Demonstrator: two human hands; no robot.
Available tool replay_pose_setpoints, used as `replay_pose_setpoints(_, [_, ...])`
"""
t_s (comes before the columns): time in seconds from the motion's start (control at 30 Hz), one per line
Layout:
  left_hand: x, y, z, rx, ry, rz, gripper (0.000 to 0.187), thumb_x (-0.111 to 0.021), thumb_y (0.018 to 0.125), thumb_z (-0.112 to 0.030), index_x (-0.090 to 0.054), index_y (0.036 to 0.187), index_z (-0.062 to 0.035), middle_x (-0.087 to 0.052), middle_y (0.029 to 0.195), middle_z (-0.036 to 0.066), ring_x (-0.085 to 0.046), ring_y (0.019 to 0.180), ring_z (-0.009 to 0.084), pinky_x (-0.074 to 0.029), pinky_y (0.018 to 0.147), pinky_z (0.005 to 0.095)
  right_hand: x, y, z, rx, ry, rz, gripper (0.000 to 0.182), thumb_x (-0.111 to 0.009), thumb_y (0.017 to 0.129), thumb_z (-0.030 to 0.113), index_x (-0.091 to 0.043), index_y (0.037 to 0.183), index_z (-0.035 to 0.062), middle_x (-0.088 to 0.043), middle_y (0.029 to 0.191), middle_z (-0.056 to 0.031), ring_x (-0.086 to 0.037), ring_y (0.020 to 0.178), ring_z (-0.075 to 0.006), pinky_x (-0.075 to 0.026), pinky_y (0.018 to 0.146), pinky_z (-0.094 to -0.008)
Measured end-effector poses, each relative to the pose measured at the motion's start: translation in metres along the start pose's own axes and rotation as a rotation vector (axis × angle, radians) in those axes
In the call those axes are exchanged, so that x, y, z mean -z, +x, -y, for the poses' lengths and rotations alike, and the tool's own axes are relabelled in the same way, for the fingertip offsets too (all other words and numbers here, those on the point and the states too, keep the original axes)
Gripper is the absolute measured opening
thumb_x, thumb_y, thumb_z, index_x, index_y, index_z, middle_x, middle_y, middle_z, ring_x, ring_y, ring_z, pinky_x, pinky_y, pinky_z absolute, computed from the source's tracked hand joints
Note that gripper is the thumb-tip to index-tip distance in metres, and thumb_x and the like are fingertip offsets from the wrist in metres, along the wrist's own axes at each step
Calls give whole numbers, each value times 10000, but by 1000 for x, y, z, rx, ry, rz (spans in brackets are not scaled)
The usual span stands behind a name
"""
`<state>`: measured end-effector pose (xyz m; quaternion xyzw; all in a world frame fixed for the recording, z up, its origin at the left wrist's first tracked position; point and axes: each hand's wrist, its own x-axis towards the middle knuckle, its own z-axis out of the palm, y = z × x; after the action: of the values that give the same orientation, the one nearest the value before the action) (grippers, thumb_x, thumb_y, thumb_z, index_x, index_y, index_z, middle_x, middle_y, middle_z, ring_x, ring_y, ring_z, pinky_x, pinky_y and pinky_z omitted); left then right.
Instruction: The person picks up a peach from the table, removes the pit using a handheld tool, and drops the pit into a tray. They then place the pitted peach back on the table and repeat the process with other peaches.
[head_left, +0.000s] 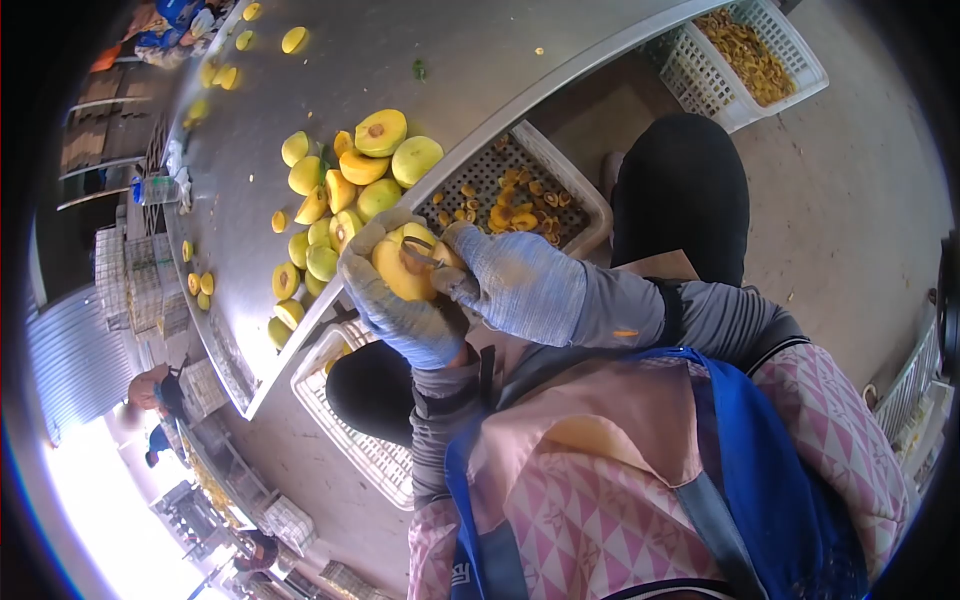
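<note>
My left hand (393,318), in a pale blue and grey work glove, is closed around a yellow peach half (390,270) with its cut side up. In the matching glove, my right hand (527,287) grips a small tool with a curved metal loop (418,252), its end against the flesh around the stone hollow. Both hands are just off the edge of the metal table (480,60). Close beyond them lies a pile of halved peaches (381,134), some cut side up with reddish centres. The tool's handle is hidden inside my right fist.
A plastic basket (592,190) holding pits and scraps sits below the table edge. A white crate (690,75) full of pits stands at upper right, and another white crate (345,435) is by my knee. Other people (160,390) are at the far left.
</note>
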<state>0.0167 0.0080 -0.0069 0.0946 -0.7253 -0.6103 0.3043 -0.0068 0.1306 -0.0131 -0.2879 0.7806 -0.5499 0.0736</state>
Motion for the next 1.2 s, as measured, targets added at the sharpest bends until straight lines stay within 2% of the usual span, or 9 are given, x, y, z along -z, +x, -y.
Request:
replay_pose_setpoints(0.17, [-3,1,-1,-384,524,31,329,-363,1028,-269,-533,1118,-2,-582,1066,127,-568,931,197,-496,875,319,-3,-4,-2,11,-6,-63,356,-556,949,332,-497,1035,-8,-599,628,-173,-629,571,-350,-508,505,-415])
replay_pose_setpoints(0.27, [-9,-1,-7,-331,473,-9,319,-327,1021,-210,-550,1055,15,-586,1059,134,-570,918,207,-496,860,335,0,-5,-3,45,-61,-50,360,-553,948,352,-503,1013,1,-585,602,-165,-621,547,-342,-496,482,-414])
replay_pose_setpoints(0.33, [-7,-1,-8,115,-30,-27,299,-331,1017,-188,-548,1046,17,-608,1024,139,-575,887,197,-508,817,330,1,-5,-4,63,-107,-22,349,-573,932,330,-506,1024,0,-582,605,-159,-616,531,-336,-487,459,-408])
replay_pose_setpoints(0.47, [0,2,-5,-112,277,56,290,-362,1015,-207,-547,1038,14,-630,972,140,-578,859,188,-510,787,326,4,-6,-6,144,-181,-11,368,-535,950,386,-526,969,19,-572,572,-150,-609,505,-325,-481,450,-409])
replay_pose_setpoints(0.57, [2,4,-12,13,195,101,338,-366,1019,-267,-546,1033,18,-640,925,138,-581,837,189,-500,795,315,7,-7,-3,169,-227,6,357,-633,874,279,-526,1067,-2,-582,596,-131,-618,510,-311,-489,436,-395])
replay_pose_setpoints(0.73, [13,14,-9,411,-159,227,545,-312,1023,-453,-561,1046,31,-641,929,136,-587,848,185,-485,808,281,6,-9,-8,162,-202,31,339,-592,913,313,-528,1031,1,-575,580,-142,-608,501,-320,-486,441,-405])
replay_pose_setpoints(0.97, [-8,8,-26,395,-377,78,569,-359,1011,-478,-590,1061,40,-640,936,129,-583,837,161,-482,742,254,0,-4,-8,-24,31,-7,340,-566,940,329,-521,1000,-3,-590,617,-184,-622,572,-365,-497,513,-432])
replay_pose_setpoints(1.03, [-4,3,-12,397,-188,-69,543,-405,1002,-463,-609,1041,38,-643,918,119,-588,826,163,-482,707,240,-5,-7,-12,27,16,-21,331,-574,935,309,-522,1017,-8,-584,615,-176,-616,558,-359,-492,496,-428])
replay_pose_setpoints(1.2, [4,8,-10,396,-95,13,495,-440,991,-425,-629,1000,32,-652,879,101,-590,782,151,-477,667,233,12,-4,-4,50,-78,126,342,-573,935,304,-526,1049,-14,-589,631,-173,-613,554,-352,-492,488,-421])
